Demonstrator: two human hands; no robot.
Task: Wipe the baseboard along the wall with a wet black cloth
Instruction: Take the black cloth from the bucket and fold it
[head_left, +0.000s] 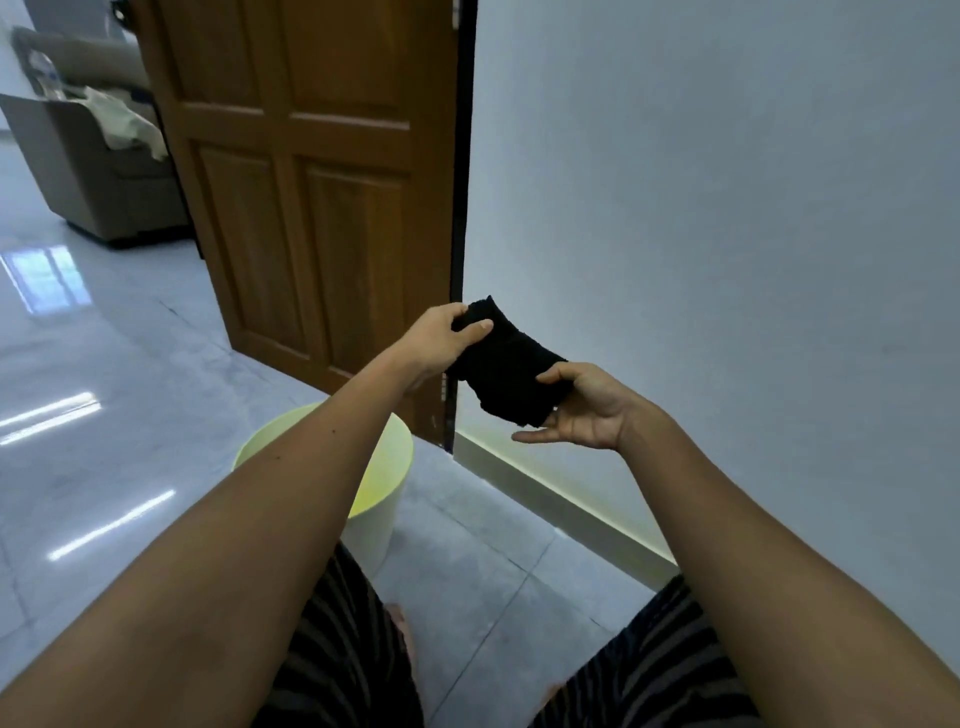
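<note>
A black cloth (506, 364) is stretched between both hands in mid-air, in front of the pale wall. My left hand (441, 340) pinches its upper left corner with thumb and fingers. My right hand (584, 408) holds its lower right end, thumb on top, the other fingers extended beneath. A light-coloured baseboard (550, 501) runs along the foot of the wall, from the door frame toward the lower right, below the cloth. Neither hand touches the baseboard.
A pale yellow-green bucket (382, 499) stands on the glossy tiled floor (104, 415) under my left forearm. A brown wooden door (311, 182) stands open left of the wall. A grey sofa (88, 156) sits far left. My knees in striped shorts frame the bottom.
</note>
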